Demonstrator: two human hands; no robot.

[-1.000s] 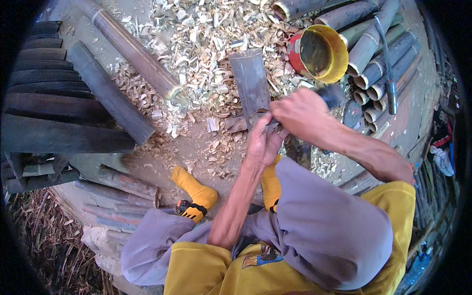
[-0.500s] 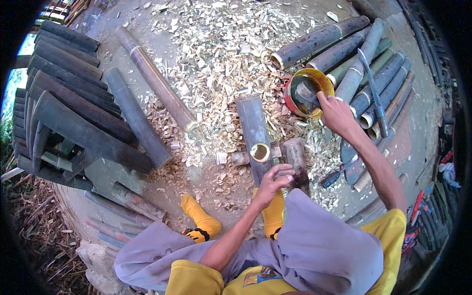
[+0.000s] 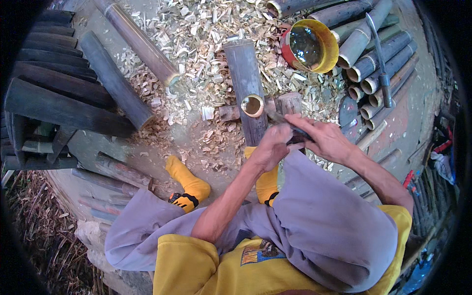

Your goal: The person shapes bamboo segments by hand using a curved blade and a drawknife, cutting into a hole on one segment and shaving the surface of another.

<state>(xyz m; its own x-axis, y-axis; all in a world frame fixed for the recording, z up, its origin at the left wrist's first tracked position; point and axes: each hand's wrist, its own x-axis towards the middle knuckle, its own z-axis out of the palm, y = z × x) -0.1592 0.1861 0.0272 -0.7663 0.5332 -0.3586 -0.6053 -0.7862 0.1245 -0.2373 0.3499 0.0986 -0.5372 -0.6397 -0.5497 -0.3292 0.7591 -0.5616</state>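
My two hands meet above my right knee, around a dark, flat piece whose kind I cannot make out. My right hand grips it, fingers reaching across its top. Curled and slightly blurred, my left hand is closed at its left side. Just beyond lies a grey bamboo tube with an oval hole cut in its upper side. It rests across a short wood piece, next to a wood block. A red and yellow tin holding dark liquid stands farther off to the right.
Pale wood chips cover the ground ahead. Cut bamboo tubes lie at right, with a long-bladed knife on them. More dark bamboo is stacked at left; two lengths lie nearer the middle. My yellow-socked feet are close by.
My right hand has come out of the tin with the flat piece and moved toward me. My left hand, open before, has closed at that piece. The view has shifted.
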